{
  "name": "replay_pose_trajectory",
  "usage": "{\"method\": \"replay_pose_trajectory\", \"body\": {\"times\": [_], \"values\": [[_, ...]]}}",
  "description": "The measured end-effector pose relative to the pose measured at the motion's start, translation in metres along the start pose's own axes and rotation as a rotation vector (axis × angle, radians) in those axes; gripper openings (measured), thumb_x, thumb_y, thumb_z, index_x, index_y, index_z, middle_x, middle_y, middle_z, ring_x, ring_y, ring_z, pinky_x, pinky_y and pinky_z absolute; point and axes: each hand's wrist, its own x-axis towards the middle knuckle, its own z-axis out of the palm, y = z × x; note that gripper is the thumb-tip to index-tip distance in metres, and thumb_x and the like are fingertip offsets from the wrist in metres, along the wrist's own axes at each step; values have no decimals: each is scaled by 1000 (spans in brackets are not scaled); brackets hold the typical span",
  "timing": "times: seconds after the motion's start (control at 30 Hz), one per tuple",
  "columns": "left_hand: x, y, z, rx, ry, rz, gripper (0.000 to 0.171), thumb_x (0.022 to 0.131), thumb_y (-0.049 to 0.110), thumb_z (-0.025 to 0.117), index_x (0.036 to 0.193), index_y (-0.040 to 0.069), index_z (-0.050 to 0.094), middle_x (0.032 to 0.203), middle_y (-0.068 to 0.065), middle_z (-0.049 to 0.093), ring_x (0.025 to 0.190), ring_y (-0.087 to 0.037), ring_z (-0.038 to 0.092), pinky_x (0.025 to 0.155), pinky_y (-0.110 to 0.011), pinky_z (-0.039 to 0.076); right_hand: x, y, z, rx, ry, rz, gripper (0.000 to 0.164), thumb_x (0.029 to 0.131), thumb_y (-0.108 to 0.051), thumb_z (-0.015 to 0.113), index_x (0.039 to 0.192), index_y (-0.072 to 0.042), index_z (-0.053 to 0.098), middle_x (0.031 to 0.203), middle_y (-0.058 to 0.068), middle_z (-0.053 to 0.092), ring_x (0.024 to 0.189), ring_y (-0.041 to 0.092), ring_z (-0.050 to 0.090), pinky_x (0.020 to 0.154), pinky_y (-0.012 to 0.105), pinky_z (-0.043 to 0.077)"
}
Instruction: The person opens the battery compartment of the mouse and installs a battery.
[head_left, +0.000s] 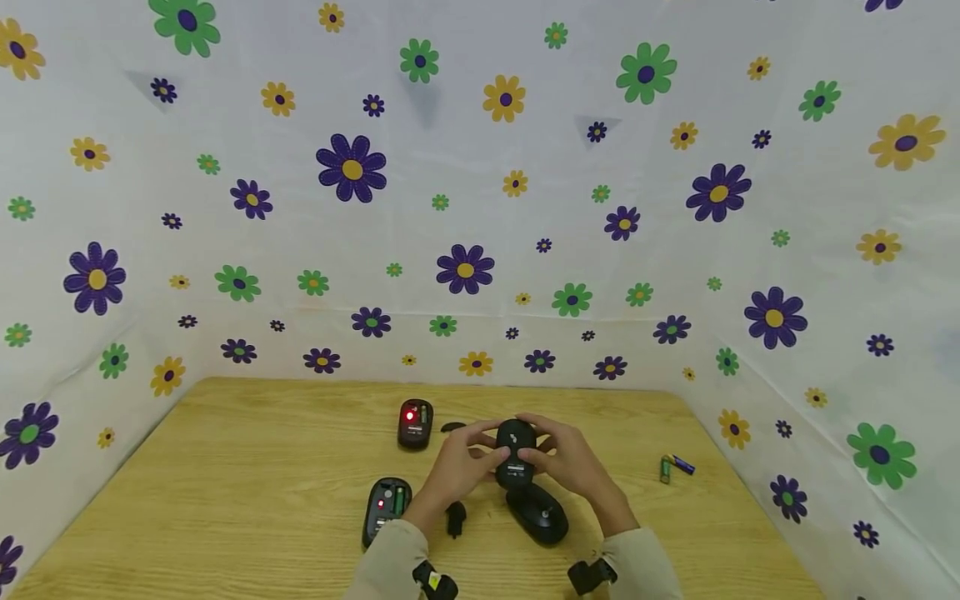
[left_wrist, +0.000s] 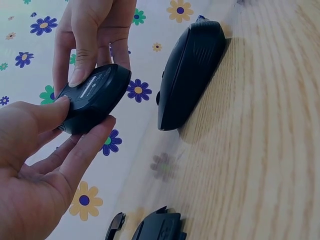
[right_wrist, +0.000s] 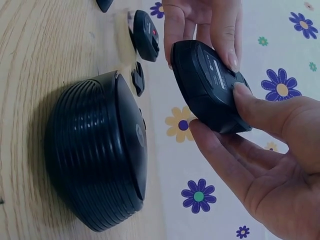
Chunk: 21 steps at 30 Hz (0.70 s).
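Both hands hold a black computer mouse [head_left: 515, 457] above the table, underside up with a printed label showing. My left hand [head_left: 459, 464] grips its left side, thumb on the underside and fingers below. From the other side, my right hand [head_left: 573, 461] grips it the same way, its thumb close to the left thumb. The left wrist view shows the held mouse [left_wrist: 95, 97] tilted between the fingertips of both hands. Just below the hands in the head view, another black mouse [head_left: 538, 515] rests on the table, wheel side up; its ribbed side [right_wrist: 92, 150] shows in the right wrist view.
Two upturned mice lie to the left, one farther back [head_left: 415, 425] and one nearer [head_left: 385, 508], each with a red light and a battery showing. Small black pieces [head_left: 455, 518] lie near the left hand. Two batteries [head_left: 665, 469] lie at the right of the wooden table [head_left: 255, 467].
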Motion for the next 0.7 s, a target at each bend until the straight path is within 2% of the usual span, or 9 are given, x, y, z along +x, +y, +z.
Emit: {"method": "replay_pose_trajectory", "body": {"times": [0.7], "values": [[-2,5,-3,-26,-14,-25,48,98,20,73,144,18,60,120,-17,67,93,-21,74,75,-39,68,0,-5,1,15,17,34,50,94,-5,74,142,-2,60,112,26,72,76,16,69,64,27,65]]}}
